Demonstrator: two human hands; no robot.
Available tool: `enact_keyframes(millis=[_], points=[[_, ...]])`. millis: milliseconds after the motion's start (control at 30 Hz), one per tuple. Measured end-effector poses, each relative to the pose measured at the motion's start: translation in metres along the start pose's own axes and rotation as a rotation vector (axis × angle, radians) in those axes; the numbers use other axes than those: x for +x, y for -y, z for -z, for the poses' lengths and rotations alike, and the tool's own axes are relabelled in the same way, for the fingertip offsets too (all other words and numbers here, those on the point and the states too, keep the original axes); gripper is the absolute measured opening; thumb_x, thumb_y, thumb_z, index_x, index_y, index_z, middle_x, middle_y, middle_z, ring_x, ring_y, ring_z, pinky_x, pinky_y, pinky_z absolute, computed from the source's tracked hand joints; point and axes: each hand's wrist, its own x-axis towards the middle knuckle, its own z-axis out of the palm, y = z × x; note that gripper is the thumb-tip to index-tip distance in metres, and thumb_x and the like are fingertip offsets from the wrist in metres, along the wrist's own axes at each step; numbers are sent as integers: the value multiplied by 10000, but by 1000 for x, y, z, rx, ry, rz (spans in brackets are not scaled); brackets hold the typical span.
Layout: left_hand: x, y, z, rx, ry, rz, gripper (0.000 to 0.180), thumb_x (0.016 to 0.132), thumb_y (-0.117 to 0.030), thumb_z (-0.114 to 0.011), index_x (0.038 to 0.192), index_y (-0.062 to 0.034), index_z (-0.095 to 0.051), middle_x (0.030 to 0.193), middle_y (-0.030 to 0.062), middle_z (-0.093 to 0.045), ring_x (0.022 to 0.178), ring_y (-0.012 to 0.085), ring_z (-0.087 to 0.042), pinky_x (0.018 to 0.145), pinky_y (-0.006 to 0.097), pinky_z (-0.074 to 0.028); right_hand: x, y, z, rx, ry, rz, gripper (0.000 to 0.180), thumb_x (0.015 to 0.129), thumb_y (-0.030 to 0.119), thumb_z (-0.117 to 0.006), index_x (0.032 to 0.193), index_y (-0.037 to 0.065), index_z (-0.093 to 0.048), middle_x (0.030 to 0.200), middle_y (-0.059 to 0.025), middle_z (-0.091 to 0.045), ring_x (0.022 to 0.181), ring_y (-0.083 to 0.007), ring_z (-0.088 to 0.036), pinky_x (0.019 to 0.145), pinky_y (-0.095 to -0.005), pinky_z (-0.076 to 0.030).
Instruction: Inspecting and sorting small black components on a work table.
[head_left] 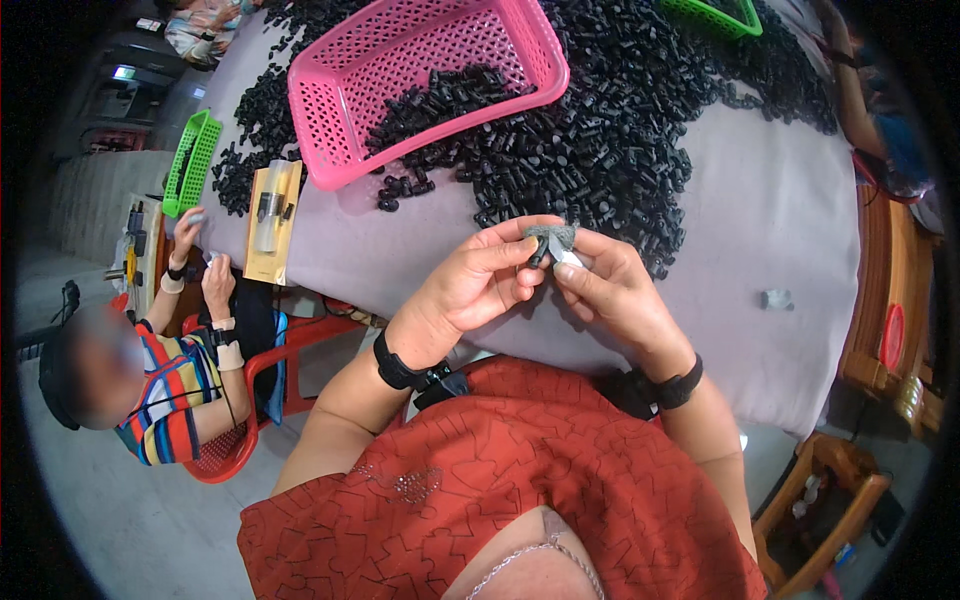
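Note:
In front of my chest, both hands meet over the table's near edge. My left hand (480,272) pinches a small black cylindrical part (541,252) between thumb and fingers. My right hand (612,288) is closed on a pale, pointed white piece (567,255), its thumb pressed on top. A rough grey-green scrap of cloth or pad (552,234) lies across the fingertips of both hands, touching the black part. Fingers hide how these pieces join. Just beyond my hands spreads a big heap of similar black parts (590,165).
A pink basket (330,150) with black parts stands on the grey-covered table (740,240). Green baskets (192,165) sit at left and far right. A cardboard piece with a clear tube (268,215) lies left. A small clear object (776,299) rests right. Co-workers sit around.

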Motion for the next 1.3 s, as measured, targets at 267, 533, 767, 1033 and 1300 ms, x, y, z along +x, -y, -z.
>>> enact_keyframes(millis=[267, 533, 767, 1033, 1300], points=[[-8, -86, -9, 168, -11, -497, 339, 954, -76, -556, 1270, 39, -517, 1075, 142, -642, 887, 189, -674, 733, 259, -602, -2, -1, -1, 160, -172, 60, 272, 975, 105, -536, 1235, 23, -549, 678, 39, -501, 497, -26, -388, 431, -178, -304], [-13, -106, -22, 747, -322, -937, 340, 948, -73, -554, 1277, 12, -539, 1120, 128, -652, 924, 183, -669, 749, 269, -564, 1, -3, 1, 136, -165, 45, 245, 975, 116, -538, 1201, 25, -556, 688, 38, -517, 491, -23, -406, 423, -177, -304], [-12, -48, 11, 1452, -540, -488, 211, 892, -105, -663, 1091, -41, -634, 830, 2, -647, 688, 73, -576, 611, 204, -448, 2, -3, 0, 92, -161, 26, 171, 977, 119, -533, 1126, 41, -565, 680, 40, -511, 479, -20, -399, 411, -177, -295], [-12, -45, 2, 1953, -459, -498, 201, 805, -77, -704, 973, -20, -611, 830, 64, -561, 672, 139, -565, 617, 265, -454, 2, -4, 0, 86, -151, 28, 146, 967, 122, -557, 1089, 43, -574, 679, 40, -509, 484, -21, -411, 414, -178, -306], [-14, -44, 0, 2116, -328, -469, 188, 799, -86, -692, 932, -23, -575, 845, 113, -532, 688, 249, -555, 629, 341, -454, -1, 1, -4, 43, -163, -4, 225, 943, 136, -590, 1156, 64, -590, 687, 59, -506, 516, -12, -419, 443, -170, -317]])
